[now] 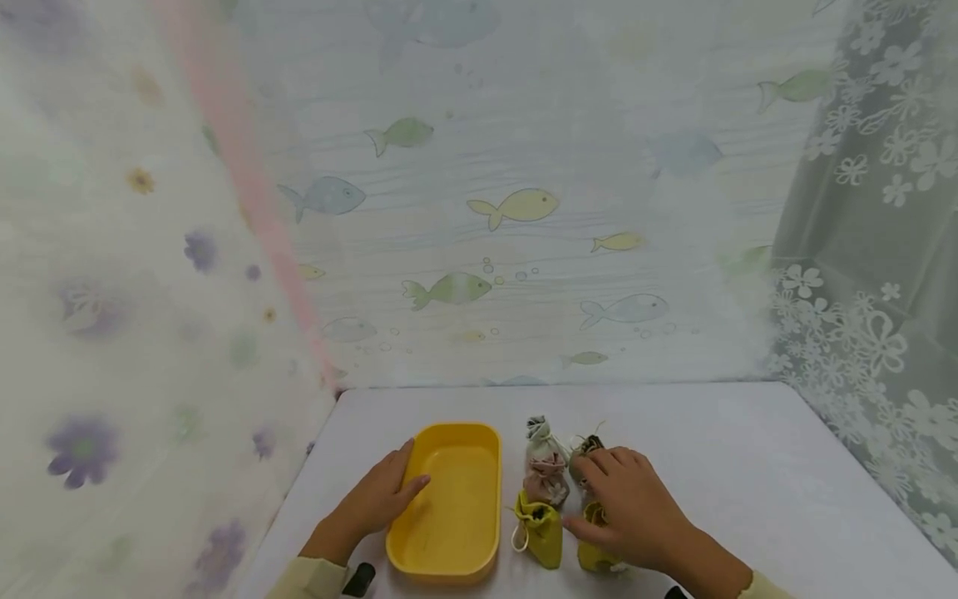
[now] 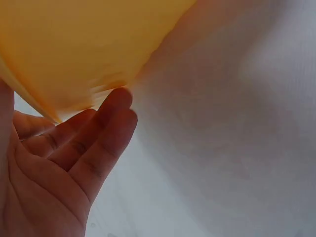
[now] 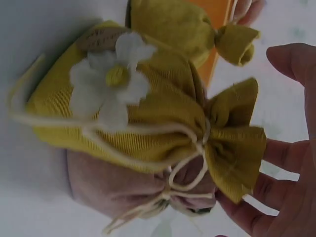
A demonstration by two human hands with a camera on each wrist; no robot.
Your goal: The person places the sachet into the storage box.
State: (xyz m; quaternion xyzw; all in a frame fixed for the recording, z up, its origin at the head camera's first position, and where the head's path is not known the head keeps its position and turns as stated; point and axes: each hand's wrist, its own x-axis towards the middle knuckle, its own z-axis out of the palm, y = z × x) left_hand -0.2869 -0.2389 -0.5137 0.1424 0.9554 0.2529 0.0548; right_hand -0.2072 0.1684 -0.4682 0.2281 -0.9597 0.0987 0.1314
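Observation:
My left hand [image 1: 372, 497] grips the left side of a yellow plastic tray [image 1: 458, 507], thumb over the rim and fingers along the outer wall. The left wrist view shows those fingers [image 2: 98, 143] against the tray's outside. Over a group of small drawstring pouches hovers my right hand [image 1: 636, 507], thumb spread from the fingers. In the right wrist view its fingertips are close behind the gathered neck of a yellow pouch [image 3: 163, 98] with a white flower; whether they touch is unclear. A pinkish pouch [image 3: 113, 177] and another yellow pouch [image 3: 170, 29] lie beside it.
Left of the right hand stand a pale pouch [image 1: 540, 439], a pink pouch [image 1: 546, 487] and a yellow pouch [image 1: 545, 537] in a row. The white table [image 1: 748, 466] meets a fish-print curtain [image 1: 516, 283] behind, with flowered curtains at both sides.

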